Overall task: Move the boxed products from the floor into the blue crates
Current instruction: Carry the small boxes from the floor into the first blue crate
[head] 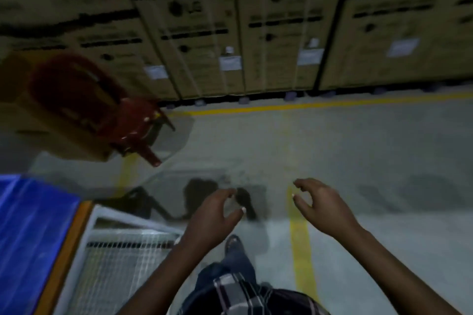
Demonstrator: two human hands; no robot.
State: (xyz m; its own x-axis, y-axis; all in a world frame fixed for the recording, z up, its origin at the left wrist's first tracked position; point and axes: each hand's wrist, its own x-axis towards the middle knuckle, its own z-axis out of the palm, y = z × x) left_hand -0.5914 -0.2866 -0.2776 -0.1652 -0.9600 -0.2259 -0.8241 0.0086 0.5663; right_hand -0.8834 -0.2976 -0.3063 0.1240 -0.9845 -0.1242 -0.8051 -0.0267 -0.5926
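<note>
Across the lower middle of the frame, two bare hands are reaching forward over the grey floor (358, 148): left hand (212, 215) and right hand (320, 202), well apart from each other, fingers loosely curled and holding nothing.

- Blue crate (30, 233) — sitting at the lower left edge, blurred; whether anything is lying inside cannot be told.
- Orange edge (64, 258) and white wire-mesh panel (115, 263) — running just beside the crate, near the left forearm.
- Red pallet jack (102, 110) — standing at the upper left, its handle tilting toward the centre, a blurred yellowish shape beside it.
- Large cardboard cartons (256, 33) — standing in a row along the top, white labels showing.
- Yellow floor lines (299, 250) — one running under the right hand, another along the cartons.
- Small boxed products — not appearing on the floor near the hands.
</note>
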